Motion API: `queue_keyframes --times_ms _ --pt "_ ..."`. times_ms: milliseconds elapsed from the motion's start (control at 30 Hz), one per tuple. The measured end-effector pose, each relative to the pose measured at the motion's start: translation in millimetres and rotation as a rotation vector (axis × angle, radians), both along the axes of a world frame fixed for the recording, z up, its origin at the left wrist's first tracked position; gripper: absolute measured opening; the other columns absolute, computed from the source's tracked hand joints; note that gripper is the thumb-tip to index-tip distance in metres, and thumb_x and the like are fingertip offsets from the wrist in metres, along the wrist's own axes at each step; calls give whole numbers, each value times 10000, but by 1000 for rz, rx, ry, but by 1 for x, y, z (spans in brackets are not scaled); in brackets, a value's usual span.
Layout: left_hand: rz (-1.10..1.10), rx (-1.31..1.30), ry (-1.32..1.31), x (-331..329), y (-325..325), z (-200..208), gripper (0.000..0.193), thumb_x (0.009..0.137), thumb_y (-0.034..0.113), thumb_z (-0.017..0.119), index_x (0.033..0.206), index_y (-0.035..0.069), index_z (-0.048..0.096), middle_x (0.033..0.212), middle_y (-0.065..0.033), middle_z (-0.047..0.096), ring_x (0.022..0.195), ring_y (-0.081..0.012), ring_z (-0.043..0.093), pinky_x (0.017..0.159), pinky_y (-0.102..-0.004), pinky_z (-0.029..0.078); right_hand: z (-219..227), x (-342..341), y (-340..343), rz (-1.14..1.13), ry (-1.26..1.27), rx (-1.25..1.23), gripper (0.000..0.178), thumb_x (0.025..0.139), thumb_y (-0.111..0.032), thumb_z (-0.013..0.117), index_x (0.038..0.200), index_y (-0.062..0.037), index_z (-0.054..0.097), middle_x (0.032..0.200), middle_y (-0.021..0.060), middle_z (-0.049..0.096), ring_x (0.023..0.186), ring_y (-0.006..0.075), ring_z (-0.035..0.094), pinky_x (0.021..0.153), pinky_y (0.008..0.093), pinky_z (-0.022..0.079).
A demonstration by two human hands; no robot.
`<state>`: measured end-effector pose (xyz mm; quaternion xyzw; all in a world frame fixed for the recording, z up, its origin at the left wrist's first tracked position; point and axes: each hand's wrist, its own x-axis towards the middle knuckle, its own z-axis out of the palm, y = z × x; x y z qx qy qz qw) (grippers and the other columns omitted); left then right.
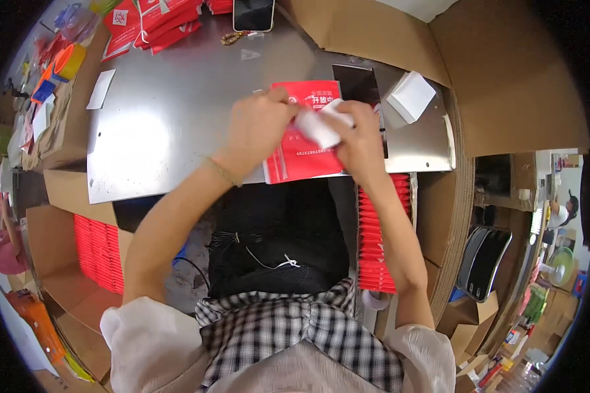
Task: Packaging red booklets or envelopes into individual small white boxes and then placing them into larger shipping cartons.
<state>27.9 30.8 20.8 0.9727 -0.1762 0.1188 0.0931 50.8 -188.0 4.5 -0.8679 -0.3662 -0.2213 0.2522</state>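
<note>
My right hand (362, 141) is closed on a small stack of white cards (320, 131), blurred by motion. Beside its left edge, my left hand (261, 124) has its fingers curled together; the fingertips are smeared, so what they pinch is unclear. Beneath both hands a flat red printed packet (308, 162) lies at the near edge of the metal table (183, 118). Right of my right hand sits a block of white cards (412, 97), and a dark flat rectangle (355, 82) lies between that block and the packet.
Red packets (160, 26) lie stacked at the far left, near a phone (254, 14) and a beaded bracelet (235, 38). Rows of red packets fill a carton at lower left (98, 252) and another below my right forearm (377, 268). Cardboard walls (380, 39) border the far right.
</note>
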Motion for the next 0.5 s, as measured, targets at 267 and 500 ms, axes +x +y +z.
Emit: queue_keyframes --times_ms 267,500 --pt "-94 -247 -132 -9 10 -2 139 862 112 617 957 86 714 893 -86 660 818 -308 676 686 -420 555 5 -11 8 55 36 -106 439 780 4 605 1181 -143 705 1259 97 652 1277 248 556 1067 527 318" --pt "-130 -189 -190 -1 10 -9 53 846 115 652 864 69 671 857 -77 635 775 -296 665 665 -416 538 27 -25 6 259 288 -47 487 785 59 528 1150 -183 741 1360 77 629 1337 233 520 1117 483 228"
